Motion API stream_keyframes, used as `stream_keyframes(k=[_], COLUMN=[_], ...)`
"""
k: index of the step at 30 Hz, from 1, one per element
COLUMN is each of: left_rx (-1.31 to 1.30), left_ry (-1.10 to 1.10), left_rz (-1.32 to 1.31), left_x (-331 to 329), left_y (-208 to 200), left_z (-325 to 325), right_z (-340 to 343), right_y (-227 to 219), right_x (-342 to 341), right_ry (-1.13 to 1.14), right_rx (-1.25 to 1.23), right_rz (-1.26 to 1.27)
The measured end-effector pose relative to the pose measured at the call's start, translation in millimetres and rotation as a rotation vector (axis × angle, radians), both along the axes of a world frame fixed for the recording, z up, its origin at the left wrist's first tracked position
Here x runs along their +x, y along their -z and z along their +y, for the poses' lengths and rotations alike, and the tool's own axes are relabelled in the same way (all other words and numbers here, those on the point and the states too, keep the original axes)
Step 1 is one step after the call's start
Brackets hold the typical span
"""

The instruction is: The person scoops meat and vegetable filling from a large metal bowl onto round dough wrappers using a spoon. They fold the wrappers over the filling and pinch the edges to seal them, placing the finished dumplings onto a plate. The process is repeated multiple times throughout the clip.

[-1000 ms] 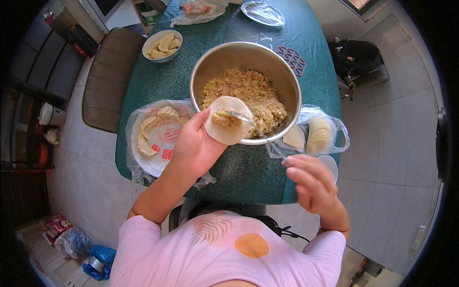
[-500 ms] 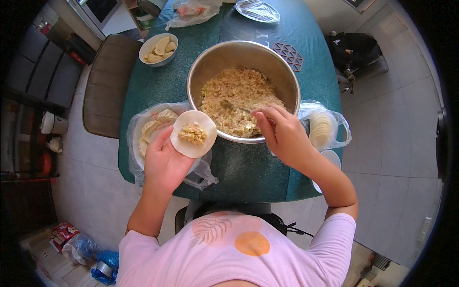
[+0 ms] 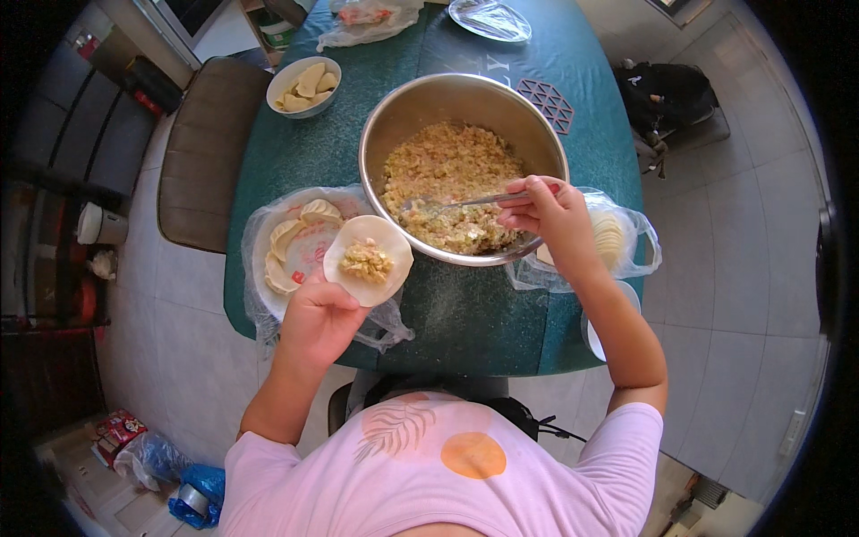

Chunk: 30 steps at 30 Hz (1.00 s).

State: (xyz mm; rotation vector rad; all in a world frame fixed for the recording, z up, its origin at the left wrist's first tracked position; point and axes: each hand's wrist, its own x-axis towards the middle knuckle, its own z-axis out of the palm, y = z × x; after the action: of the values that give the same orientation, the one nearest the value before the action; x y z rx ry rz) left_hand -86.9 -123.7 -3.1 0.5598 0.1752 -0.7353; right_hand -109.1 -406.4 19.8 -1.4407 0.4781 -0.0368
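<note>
My left hand point(image 3: 320, 322) holds a round dumpling wrapper point(image 3: 347, 285) by its lower edge, with a heap of filling point(image 3: 368, 259) in its middle. My right hand point(image 3: 548, 215) grips the handle of a metal spoon point(image 3: 479, 200) over the large steel bowl point(image 3: 369, 170). The spoon's head rests in the chopped filling point(image 3: 447, 152). Under and beside my left hand stands a plate point(image 3: 259, 246) lined with a plastic bag, with several folded dumplings point(image 3: 284, 240) along its edge. Right of the steel bowl, near my right forearm, a stack of wrappers point(image 3: 608, 240) lies in a clear plastic bag.
A white bowl of dumplings point(image 3: 306, 89) stands at the far left of the green-covered table point(image 3: 465, 313). A dark hexagonal trivet point(image 3: 546, 106) lies beyond the steel bowl, and a film-covered plate point(image 3: 490, 20) farther back. A white container point(image 3: 594, 338) sits at the right edge.
My right hand has lifted and shifted right, bringing the spoon's handle into view across the bowl. My left thumb now lies over the wrapper's lower edge, and the wrapper has moved slightly nearer me.
</note>
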Motion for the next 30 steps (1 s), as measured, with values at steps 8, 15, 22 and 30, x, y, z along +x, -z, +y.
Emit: stream_keyframes(k=[8, 15, 22, 30], left_rx=[-0.107, -0.223, -0.115, -0.202], left_ry=[-0.001, 0.013, -0.041, -0.009], left_rz=[0.044, 0.009, -0.016, -0.014], left_x=[2.4, 8.4, 9.4, 11.9], left_y=[-6.1, -6.4, -18.6, -10.0], left_z=[-27.5, -65.7, -72.1, -65.6], right_z=[-38.4, -23.1, -0.4, -1.3], right_y=[-19.9, -48.5, -47.1, -48.1], right_x=[-12.2, -41.9, -82.3, -86.9], right_ry=[0.136, -0.007, -0.437, -0.485], right_rx=[0.024, 0.021, -0.911, -1.004], right_rz=[-0.188, -0.427, -0.762, -0.943])
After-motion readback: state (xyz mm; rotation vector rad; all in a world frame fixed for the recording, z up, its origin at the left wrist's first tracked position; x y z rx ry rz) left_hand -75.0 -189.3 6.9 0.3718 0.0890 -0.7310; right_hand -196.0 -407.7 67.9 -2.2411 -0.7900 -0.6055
